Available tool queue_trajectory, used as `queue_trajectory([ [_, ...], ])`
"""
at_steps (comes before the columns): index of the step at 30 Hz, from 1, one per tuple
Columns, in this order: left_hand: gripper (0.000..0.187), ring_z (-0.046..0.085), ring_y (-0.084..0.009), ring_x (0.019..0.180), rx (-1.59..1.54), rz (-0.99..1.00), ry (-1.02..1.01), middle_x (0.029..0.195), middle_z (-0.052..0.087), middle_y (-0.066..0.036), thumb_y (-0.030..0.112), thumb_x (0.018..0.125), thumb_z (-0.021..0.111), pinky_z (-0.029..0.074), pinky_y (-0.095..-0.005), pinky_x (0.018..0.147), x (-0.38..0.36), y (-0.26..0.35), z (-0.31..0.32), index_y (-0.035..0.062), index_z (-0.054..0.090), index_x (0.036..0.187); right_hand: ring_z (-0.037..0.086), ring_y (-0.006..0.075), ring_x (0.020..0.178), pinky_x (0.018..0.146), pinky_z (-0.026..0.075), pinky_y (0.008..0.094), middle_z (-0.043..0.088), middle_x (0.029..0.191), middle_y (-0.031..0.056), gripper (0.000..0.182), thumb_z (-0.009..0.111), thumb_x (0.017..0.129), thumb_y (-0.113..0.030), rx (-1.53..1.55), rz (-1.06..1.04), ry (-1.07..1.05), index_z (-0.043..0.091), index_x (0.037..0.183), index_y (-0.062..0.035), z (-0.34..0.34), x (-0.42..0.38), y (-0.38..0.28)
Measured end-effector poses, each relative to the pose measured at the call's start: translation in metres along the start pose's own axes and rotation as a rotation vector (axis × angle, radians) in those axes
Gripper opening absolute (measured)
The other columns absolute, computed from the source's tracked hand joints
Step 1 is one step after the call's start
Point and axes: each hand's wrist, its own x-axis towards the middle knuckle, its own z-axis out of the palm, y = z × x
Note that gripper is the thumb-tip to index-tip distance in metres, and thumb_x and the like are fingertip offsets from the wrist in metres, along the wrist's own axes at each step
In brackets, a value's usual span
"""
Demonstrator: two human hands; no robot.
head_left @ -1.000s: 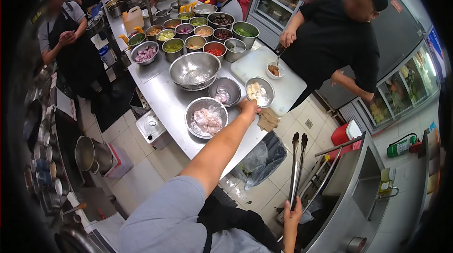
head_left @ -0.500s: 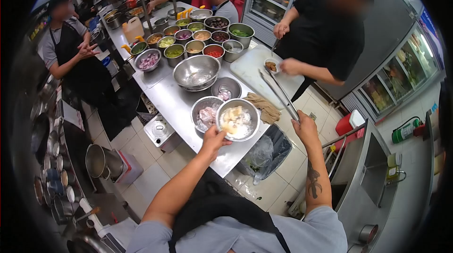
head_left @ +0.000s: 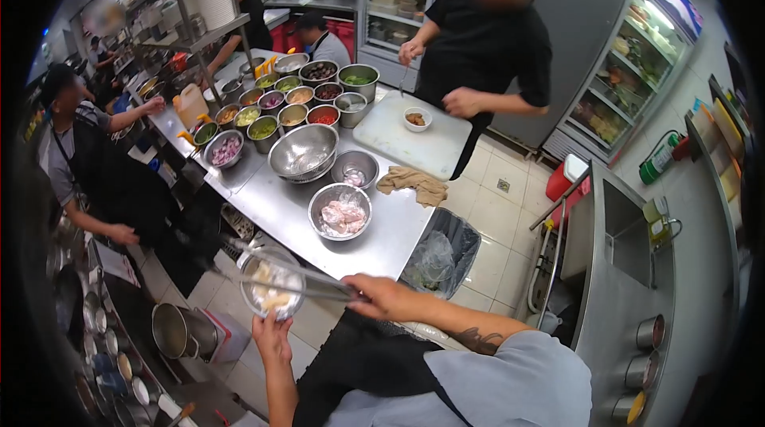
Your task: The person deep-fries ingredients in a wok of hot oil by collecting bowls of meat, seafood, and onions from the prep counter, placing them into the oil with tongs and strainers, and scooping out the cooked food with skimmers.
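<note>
My left hand [head_left: 272, 339] grips the near rim of a metal bowl [head_left: 298, 305] that holds pale pieces in white powder [head_left: 267, 276]. That bowl hangs off the table's front left edge, over the floor. A pair of long metal tongs [head_left: 319, 287] is in my right hand [head_left: 382, 297], its blurred arms reaching left across the bowl. On the metal table [head_left: 279, 204], a second bowl [head_left: 340, 237] of raw pale meat [head_left: 343, 214] stands just beyond. Behind it are a smaller bowl [head_left: 368, 164] with a little meat and a perforated colander [head_left: 303, 150].
Several metal pots of cut vegetables [head_left: 263, 126] fill the table's far part. A person in black [head_left: 486, 37] stands behind a white cutting board [head_left: 374, 132] with a small bowl of food [head_left: 417, 119]. Another person [head_left: 96, 156] stands left. A lined bin [head_left: 470, 244] is below the table.
My view has turned right. My left hand has carried the bowl left, off the table, and my right hand has swung the tongs left over it. The co-worker's hand has left the small bowl.
</note>
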Motion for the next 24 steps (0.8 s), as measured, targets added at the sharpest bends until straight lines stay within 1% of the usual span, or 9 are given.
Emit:
queue_trajectory([
  [2, 0.021, 0.062, -0.0175, 0.082, -0.001, -0.012, 0.050, 0.101, 0.061, -0.008, 0.007, 0.089, 0.052, 0.052, -0.0303, 0.067, -0.007, -0.012, -0.039, 0.0062, 0.049, 0.109, 0.062, 0.0296, 0.081, 0.071, 0.051, 0.0360, 0.058, 0.092, 0.0157, 0.043, 0.064, 0.085, -0.017, -0.012, 0.031, -0.079, 0.046, 0.122, -0.0026, 0.029, -0.007, -0.003],
  [4, 0.016, 0.060, -0.0197, 0.083, 0.002, -0.010, 0.103, 0.100, 0.059, -0.010, 0.006, 0.087, 0.051, 0.049, -0.0336, 0.070, -0.020, -0.019, -0.068, 0.0052, 0.048, 0.102, 0.061, 0.0331, 0.086, 0.075, 0.050, 0.0384, 0.057, 0.096, 0.0183, 0.043, 0.062, 0.085, -0.018, -0.039, -0.021, -0.100, 0.045, 0.121, -0.0006, 0.059, -0.015, -0.002],
  [7, 0.016, 0.061, -0.0197, 0.081, -0.029, -0.035, 0.127, 0.100, 0.059, -0.012, 0.006, 0.087, 0.050, 0.052, -0.0311, 0.065, -0.045, -0.027, -0.107, 0.0048, 0.047, 0.103, 0.058, 0.0369, 0.092, 0.079, 0.048, 0.0412, 0.055, 0.101, 0.0212, 0.044, 0.061, 0.086, -0.019, -0.040, -0.004, -0.207, 0.045, 0.121, 0.0020, 0.087, -0.025, -0.003],
  [10, 0.018, 0.062, -0.0169, 0.063, -0.092, -0.033, 0.236, 0.091, 0.062, -0.010, 0.003, 0.087, 0.049, 0.055, -0.0273, 0.056, -0.069, -0.036, -0.132, 0.0038, 0.049, 0.105, 0.058, 0.0374, 0.091, 0.078, 0.048, 0.0423, 0.056, 0.100, 0.0214, 0.048, 0.061, 0.084, -0.018, -0.060, -0.022, -0.256, 0.043, 0.124, 0.0028, 0.105, -0.031, -0.007],
  [11, 0.016, 0.062, -0.0177, 0.062, -0.083, -0.060, 0.297, 0.091, 0.062, -0.011, 0.003, 0.087, 0.049, 0.056, -0.0279, 0.057, -0.076, -0.040, -0.142, 0.0032, 0.048, 0.103, 0.059, 0.0375, 0.090, 0.077, 0.048, 0.0424, 0.056, 0.100, 0.0212, 0.049, 0.061, 0.084, -0.018, -0.071, -0.017, -0.268, 0.043, 0.124, 0.0028, 0.109, -0.033, -0.008],
  [14, 0.016, 0.062, -0.0186, 0.063, -0.093, -0.103, 0.326, 0.090, 0.062, -0.011, 0.004, 0.087, 0.050, 0.056, -0.0280, 0.057, -0.097, -0.037, -0.156, 0.0032, 0.048, 0.102, 0.059, 0.0380, 0.088, 0.075, 0.049, 0.0427, 0.056, 0.098, 0.0207, 0.051, 0.062, 0.082, -0.017, -0.092, -0.059, -0.241, 0.042, 0.125, 0.0028, 0.123, -0.034, -0.010],
  [17, 0.015, 0.062, -0.0191, 0.066, -0.073, -0.071, 0.353, 0.088, 0.061, -0.010, 0.006, 0.087, 0.051, 0.054, -0.0277, 0.060, -0.099, -0.055, -0.192, 0.0033, 0.049, 0.102, 0.059, 0.0383, 0.086, 0.074, 0.049, 0.0432, 0.056, 0.096, 0.0205, 0.052, 0.063, 0.081, -0.017, -0.090, -0.079, -0.217, 0.042, 0.125, 0.0030, 0.130, -0.034, -0.019],
  [21, 0.016, 0.062, -0.0185, 0.070, -0.062, -0.036, 0.363, 0.094, 0.062, -0.010, 0.006, 0.087, 0.051, 0.050, -0.0272, 0.063, -0.114, -0.047, -0.199, 0.0032, 0.050, 0.103, 0.059, 0.0380, 0.084, 0.072, 0.049, 0.0435, 0.055, 0.096, 0.0204, 0.052, 0.063, 0.082, -0.016, -0.070, -0.083, -0.242, 0.042, 0.125, 0.0024, 0.143, -0.037, -0.027],
  [24, 0.021, 0.063, -0.0217, 0.078, -0.090, -0.021, 0.353, 0.099, 0.060, -0.012, 0.011, 0.087, 0.053, 0.056, -0.0291, 0.061, -0.119, -0.043, -0.209, 0.0035, 0.048, 0.107, 0.059, 0.0380, 0.085, 0.073, 0.049, 0.0436, 0.055, 0.098, 0.0203, 0.052, 0.063, 0.082, -0.016, -0.056, -0.075, -0.271, 0.042, 0.126, 0.0017, 0.147, -0.035, -0.034],
])
